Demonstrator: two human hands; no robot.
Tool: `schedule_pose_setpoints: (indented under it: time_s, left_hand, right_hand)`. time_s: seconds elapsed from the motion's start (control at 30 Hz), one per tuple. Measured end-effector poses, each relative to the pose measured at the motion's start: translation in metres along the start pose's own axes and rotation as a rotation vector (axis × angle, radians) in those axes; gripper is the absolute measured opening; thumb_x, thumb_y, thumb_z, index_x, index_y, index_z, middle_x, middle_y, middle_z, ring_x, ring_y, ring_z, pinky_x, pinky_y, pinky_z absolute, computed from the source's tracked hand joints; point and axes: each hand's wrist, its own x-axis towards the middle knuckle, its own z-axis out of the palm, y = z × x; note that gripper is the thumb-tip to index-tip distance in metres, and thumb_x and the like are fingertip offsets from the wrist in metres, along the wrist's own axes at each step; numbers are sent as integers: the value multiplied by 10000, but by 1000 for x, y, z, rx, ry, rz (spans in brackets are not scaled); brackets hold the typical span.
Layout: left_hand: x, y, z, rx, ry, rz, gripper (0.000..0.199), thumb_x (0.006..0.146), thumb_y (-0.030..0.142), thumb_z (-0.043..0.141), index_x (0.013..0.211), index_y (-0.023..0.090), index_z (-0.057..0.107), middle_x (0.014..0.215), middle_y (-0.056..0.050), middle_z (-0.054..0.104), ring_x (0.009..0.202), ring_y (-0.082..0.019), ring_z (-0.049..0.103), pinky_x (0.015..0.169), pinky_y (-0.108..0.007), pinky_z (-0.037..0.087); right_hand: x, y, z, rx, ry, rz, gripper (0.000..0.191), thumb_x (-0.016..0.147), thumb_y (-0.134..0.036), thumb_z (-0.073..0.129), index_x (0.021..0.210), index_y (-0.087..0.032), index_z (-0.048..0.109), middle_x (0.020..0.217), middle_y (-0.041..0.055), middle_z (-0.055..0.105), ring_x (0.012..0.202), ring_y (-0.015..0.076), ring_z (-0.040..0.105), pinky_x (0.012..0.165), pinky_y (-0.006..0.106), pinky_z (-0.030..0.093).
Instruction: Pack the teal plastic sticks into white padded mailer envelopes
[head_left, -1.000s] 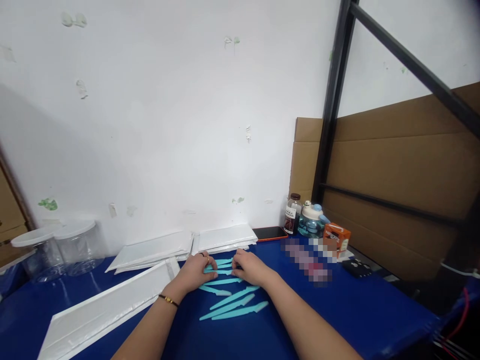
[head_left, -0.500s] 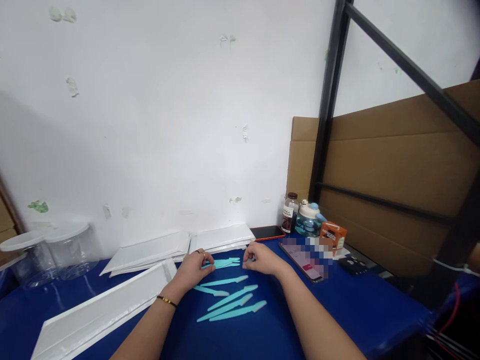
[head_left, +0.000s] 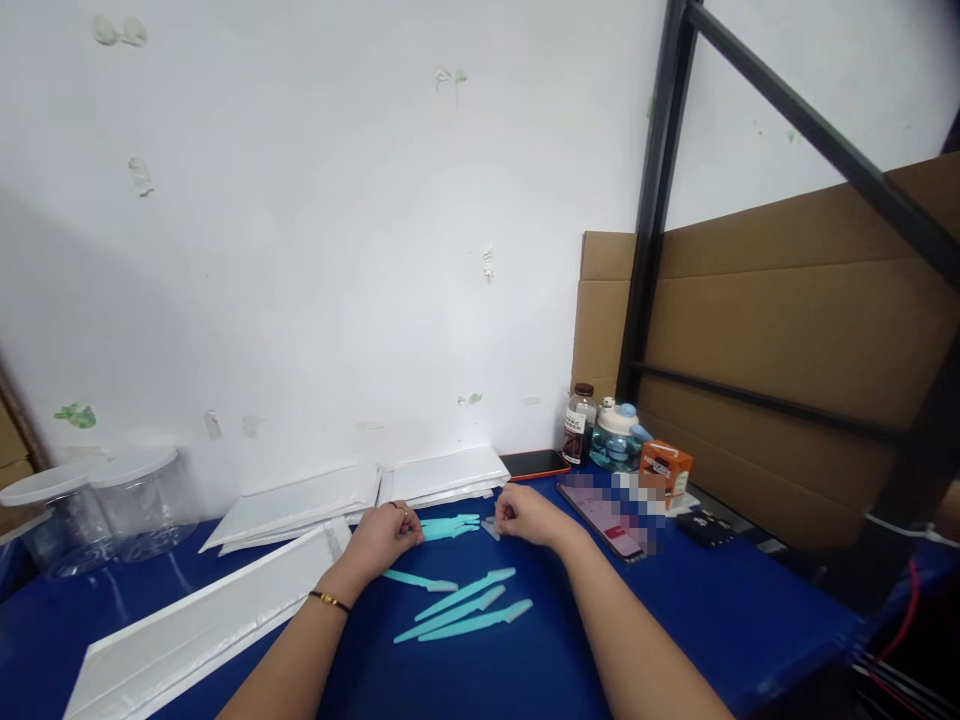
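Observation:
Several turquoise razors lie on the blue table; three are fanned out in front [head_left: 472,610] and one [head_left: 424,581] lies just behind them at the left. Farther back, a bunch of turquoise razors [head_left: 450,526] extends from the fingers of my left hand [head_left: 390,537], which is closed on it with thumb and fingertips. My right hand [head_left: 525,517] is pinched to the right of the bunch, with small clear pieces [head_left: 491,527] at its fingertips. Whether it grips one of them is too small to tell.
White padded envelopes [head_left: 217,620] lie at the left, with more along the wall. Clear jars [head_left: 142,510] stand far left. At the right are two phones [head_left: 604,520], a brown bottle [head_left: 578,425], a blue-white bottle [head_left: 617,440] and an orange box [head_left: 666,473].
The razor that lay behind the front ones is gone from its spot. Clear pieces now show beside my right fingertips, which have drawn together. My left hand has shifted slightly left.

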Motion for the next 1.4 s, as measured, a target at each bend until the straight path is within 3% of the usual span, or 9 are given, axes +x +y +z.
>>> schedule_pose_setpoints:
  time_s: [0.17,0.4,0.53,0.67,0.87,0.97,1.17,1.27,1.4]
  left_hand:
    - [-4,-1,-7,-102,11,-5,226,704,396,603,853,232,647,822,9,581,777,-146,543,688,-232,375]
    - [-12,5,-10,-156,-344,74,287,562,443,709,746,224,693,737,31,580,681,-126,522,564,-209,344]
    - [-8,6,-1,-159,-248,43,234,648,406,640,761,203,673,749,25,589,670,-117,517,558,-203,337]
    - [-4,13,0,-86,-129,71,203,673,403,629,756,223,675,797,15,601,748,-139,538,623,-214,348]
    - [-2,12,-4,14,49,-60,149,713,349,605,775,220,648,840,-9,605,801,-161,558,698,-246,358]
    - [-2,17,-1,-13,72,-48,221,696,348,622,880,225,634,890,-14,604,831,-167,561,729,-251,370]
    - [-10,34,5,-164,-130,66,335,658,516,629,822,225,661,833,2,616,756,-151,549,622,-222,368]
    - [-11,41,9,-194,-260,82,321,656,497,630,814,221,668,757,15,626,658,-128,535,530,-208,327]
    - [-7,43,8,-132,-259,91,213,719,386,560,750,206,670,679,15,640,598,-120,522,511,-214,299]
  right_hand:
    - [-3,5,-6,45,24,3,219,615,-270,745,797,-175,668,817,14,594,713,134,542,591,201,382]
    - [-4,-27,15,128,-198,-110,169,718,-327,659,776,-170,684,695,-4,600,608,98,512,531,179,358]
    - [-1,-42,30,110,-221,-165,242,760,-403,617,837,-181,675,698,-18,601,589,90,487,524,179,337]
    - [2,-34,22,39,-124,-230,165,802,-299,570,772,-172,670,721,-4,616,653,107,511,578,186,341]
    - [-1,0,-5,-14,53,21,154,768,-307,604,748,-162,653,660,-7,592,596,105,499,530,191,314]
    - [-5,0,-8,-1,51,40,216,650,-316,712,806,-174,667,712,-10,596,623,107,505,525,185,323]
    - [-9,-13,-1,45,-411,-65,226,552,-302,773,730,-184,699,607,-48,561,537,85,483,475,175,335]
    - [-7,-18,5,42,-410,-75,120,630,-253,719,714,-171,692,588,-41,556,525,81,479,465,171,329]
    - [-6,-23,6,43,-321,-111,103,669,-255,698,707,-160,684,673,-12,591,581,90,499,494,172,340]
